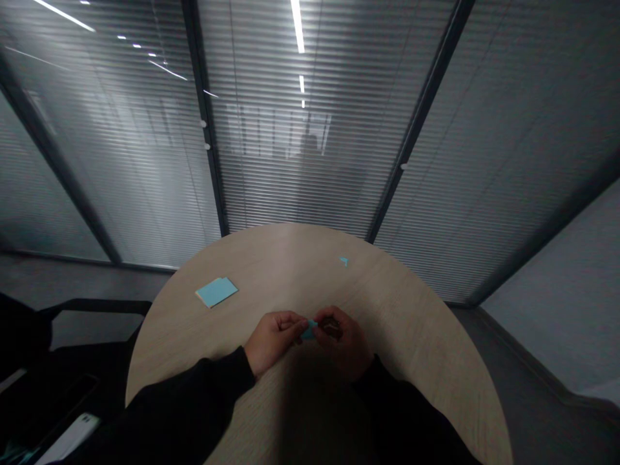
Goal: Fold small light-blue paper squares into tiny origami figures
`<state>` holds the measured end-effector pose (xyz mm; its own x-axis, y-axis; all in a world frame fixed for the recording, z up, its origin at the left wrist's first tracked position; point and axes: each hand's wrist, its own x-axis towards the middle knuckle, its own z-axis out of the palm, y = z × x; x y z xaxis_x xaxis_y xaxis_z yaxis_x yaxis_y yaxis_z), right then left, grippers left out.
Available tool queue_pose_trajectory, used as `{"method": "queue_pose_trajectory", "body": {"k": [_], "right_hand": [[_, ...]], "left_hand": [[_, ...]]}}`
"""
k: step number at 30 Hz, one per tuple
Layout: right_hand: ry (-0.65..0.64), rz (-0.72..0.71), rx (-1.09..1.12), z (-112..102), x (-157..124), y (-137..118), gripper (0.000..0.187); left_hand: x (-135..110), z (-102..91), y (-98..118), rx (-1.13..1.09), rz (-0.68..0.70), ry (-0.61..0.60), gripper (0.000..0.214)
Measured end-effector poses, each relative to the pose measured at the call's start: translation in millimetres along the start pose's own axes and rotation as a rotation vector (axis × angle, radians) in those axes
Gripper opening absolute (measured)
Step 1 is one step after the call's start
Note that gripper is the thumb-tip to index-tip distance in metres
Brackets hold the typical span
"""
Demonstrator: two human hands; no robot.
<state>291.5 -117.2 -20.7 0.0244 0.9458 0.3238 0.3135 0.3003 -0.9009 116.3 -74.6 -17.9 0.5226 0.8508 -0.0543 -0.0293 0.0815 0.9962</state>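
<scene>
A small piece of blue paper (309, 330) sits between the left hand (274, 339) and the right hand (343, 342), pinched by the left fingertips (300, 321). The right hand curls closed around a dark brown object (332, 328), touching the paper. Farther out on the round wood-grain table (271, 258), a flat blue paper sheet (216, 292) and a tiny blue scrap (343, 260) lie well apart.
</scene>
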Motion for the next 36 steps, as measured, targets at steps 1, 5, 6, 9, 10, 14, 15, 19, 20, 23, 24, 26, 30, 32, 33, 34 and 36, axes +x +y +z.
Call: {"method": "queue_pose_trajectory", "body": {"k": [1, 5, 6, 9, 10, 14, 15, 19, 20, 23, 24, 26, 30, 32, 33, 34, 36], "right_hand": [[0.014, 0.012, 0.018, 0.0, 0.2, 1.2, 0.016], [-0.002, 0.084, 0.094, 0.5, 1.0, 5.5, 0.026], [-0.025, 0.107, 0.092, 0.6, 0.9, 5.7, 0.026], [-0.046, 0.154, 0.04, 0.4, 0.6, 3.7, 0.026], [-0.036, 0.162, 0.025, 0.0, 0.5, 2.5, 0.026], [-0.026, 0.169, 0.027, -2.8, 1.1, -0.7, 0.024], [-0.029, 0.169, 0.038, -3.4, 1.4, -0.8, 0.024], [-0.03, 0.194, 0.089, -4.0, 2.0, 1.6, 0.025], [-0.032, 0.204, 0.107, -3.8, 2.0, 2.8, 0.026], [-0.072, 0.265, 0.175, -2.9, 2.0, 6.4, 0.032], [-0.083, 0.293, 0.196, -2.6, 1.9, 7.4, 0.034], [-0.09, 0.334, 0.227, -2.2, 1.9, 8.8, 0.037], [-0.084, 0.347, 0.265, -2.5, 2.4, 8.8, 0.04], [-0.088, 0.363, 0.298, -3.2, 2.9, 8.2, 0.04], [-0.094, 0.374, 0.319, -3.6, 3.2, 8.0, 0.04], [-0.102, 0.383, 0.34, -4.0, 3.4, 8.1, 0.041], [-0.114, 0.394, 0.359, -4.6, 3.6, 8.5, 0.041]], "left_hand": [[0.1, -0.1, -0.1, 0.002, 0.01, -0.002, 0.039], [0.7, -0.3, -1.1, 0.012, 0.04, 0.014, 0.038], [0.9, -0.3, -1.4, 0.016, 0.042, 0.018, 0.038], [1.7, -0.7, -2.0, 0.034, 0.034, 0.037, 0.041], [1.9, -0.9, -1.9, 0.036, 0.029, 0.041, 0.042], [1.8, -1.2, -0.7, 0.007, 0.039, -0.006, 0.041], [1.8, -1.2, -0.7, -0.001, 0.043, -0.018, 0.041], [2.0, -1.5, -2.6, -0.018, 0.026, -0.033, 0.041], [2.1, -1.5, -2.9, -0.015, 0.021, -0.034, 0.041], [1.5, -1.2, -1.9, 0.03, 0.023, -0.038, 0.041], [1.2, -0.9, -1.1, 0.048, 0.026, -0.039, 0.041], [0.4, -0.3, 0.5, 0.079, 0.031, -0.038, 0.041], [0.0, 0.0, 1.4, 0.104, 0.035, -0.039, 0.042], [0.0, -0.6, 1.1, 0.106, 0.043, -0.055, 0.042], [0.0, -1.0, 0.9, 0.107, 0.047, -0.064, 0.042], [-0.1, -1.4, 0.7, 0.111, 0.05, -0.072, 0.042], [-0.3, -2.2, 0.2, 0.125, 0.063, -0.077, 0.041]]}}
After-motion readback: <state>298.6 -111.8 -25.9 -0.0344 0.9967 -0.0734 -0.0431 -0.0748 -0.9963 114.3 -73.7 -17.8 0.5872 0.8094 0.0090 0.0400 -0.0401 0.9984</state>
